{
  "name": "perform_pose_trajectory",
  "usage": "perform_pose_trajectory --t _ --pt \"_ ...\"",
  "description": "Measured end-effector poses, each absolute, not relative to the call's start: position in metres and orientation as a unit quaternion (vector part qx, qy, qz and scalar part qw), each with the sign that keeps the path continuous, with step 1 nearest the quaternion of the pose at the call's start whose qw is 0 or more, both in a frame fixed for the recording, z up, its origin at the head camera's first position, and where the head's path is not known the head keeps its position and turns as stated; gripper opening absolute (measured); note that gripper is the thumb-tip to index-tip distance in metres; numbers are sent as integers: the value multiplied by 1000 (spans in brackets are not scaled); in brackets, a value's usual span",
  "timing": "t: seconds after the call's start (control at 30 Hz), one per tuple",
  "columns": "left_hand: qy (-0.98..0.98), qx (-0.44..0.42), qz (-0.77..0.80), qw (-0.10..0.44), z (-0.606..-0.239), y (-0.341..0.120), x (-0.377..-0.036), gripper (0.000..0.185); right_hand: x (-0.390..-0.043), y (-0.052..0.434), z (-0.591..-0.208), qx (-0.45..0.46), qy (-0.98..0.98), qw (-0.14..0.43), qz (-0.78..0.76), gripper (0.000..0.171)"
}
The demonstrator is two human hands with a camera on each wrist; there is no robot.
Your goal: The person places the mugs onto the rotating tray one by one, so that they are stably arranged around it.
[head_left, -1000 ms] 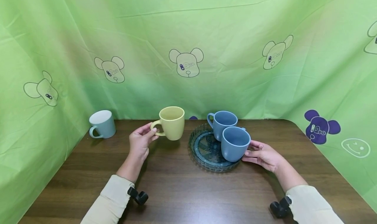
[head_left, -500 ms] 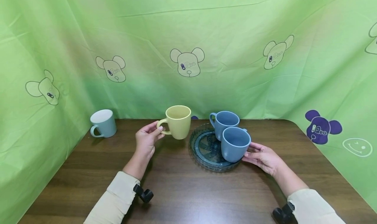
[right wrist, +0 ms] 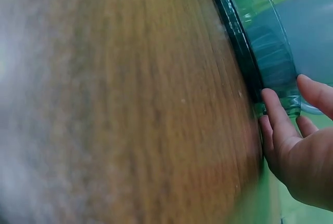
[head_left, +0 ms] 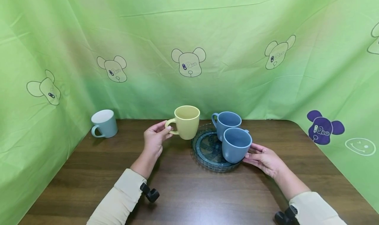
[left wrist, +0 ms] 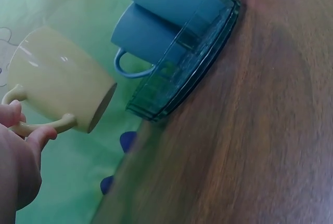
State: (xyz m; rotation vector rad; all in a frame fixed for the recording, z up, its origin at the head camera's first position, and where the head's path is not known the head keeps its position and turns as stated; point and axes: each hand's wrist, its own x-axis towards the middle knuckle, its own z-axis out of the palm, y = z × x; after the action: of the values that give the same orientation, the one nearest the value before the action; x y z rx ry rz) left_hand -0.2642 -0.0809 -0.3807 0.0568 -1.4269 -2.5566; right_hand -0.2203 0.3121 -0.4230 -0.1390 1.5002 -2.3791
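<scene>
We see left hand point(head_left: 154, 139) pinching handle of pale yellow ceramic mug point(head_left: 187, 121) — grip closed on handle, mug lifted off dark wooden worktop point(head_left: 183, 192), just beside rim of round blue-green glass tray point(head_left: 204, 151). Right hand point(head_left: 262, 157) rests straight fingers point(right wrist: 278, 117) against tray edge — grip loose. Two blue mugs point(head_left: 236, 144) on tray, between grips.

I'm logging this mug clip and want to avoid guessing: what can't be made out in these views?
- Near blue mug's handle: head view, hidden behind its body.
- Right hand's fingertips: head view, hidden behind that mug; right wrist view, hand cut off by the edge.
- Glass tray's pattern: head view, too small.
- Yellow mug's inside bottom: not visible in any view.
- Table: right wrist view, blurred.
</scene>
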Motion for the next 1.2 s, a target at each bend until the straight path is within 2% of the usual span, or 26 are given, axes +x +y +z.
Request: perform_pose_trajectory --t 0.6,1.2 --pt "-508 7 -856 95 -376 -50 -273 30 -221 312 -422 -40 522 160 -837 46" --pt "-548 49 -830 91 -380 -25 -285 28 -221 311 -421 -34 525 164 -834 43"
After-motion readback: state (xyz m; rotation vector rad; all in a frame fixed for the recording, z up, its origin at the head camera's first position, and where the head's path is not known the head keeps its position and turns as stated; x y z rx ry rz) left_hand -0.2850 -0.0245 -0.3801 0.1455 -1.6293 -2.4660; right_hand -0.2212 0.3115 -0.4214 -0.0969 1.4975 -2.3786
